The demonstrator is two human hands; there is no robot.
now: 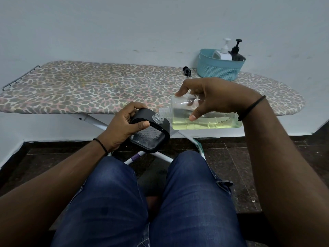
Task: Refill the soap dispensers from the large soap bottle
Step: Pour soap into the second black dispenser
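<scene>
Right hand (pixel 213 97) gripping tipped soap bottle (pixel 204 118), left hand (pixel 122 127) clasping tilted black dispenser (pixel 151 134), necks touching

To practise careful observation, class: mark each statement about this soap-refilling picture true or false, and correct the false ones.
1. The right hand holds the large soap bottle tipped on its side. True.
2. The large soap bottle is full to the neck. False: yellowish liquid fills only its lower part.
3. The left hand holds a black-framed dispenser with its pump removed. True.
4. The blue basket is empty. False: a white pump bottle and a black pump bottle stand in it.
5. The basket sits on the floor. False: it stands on the ironing board.
</scene>
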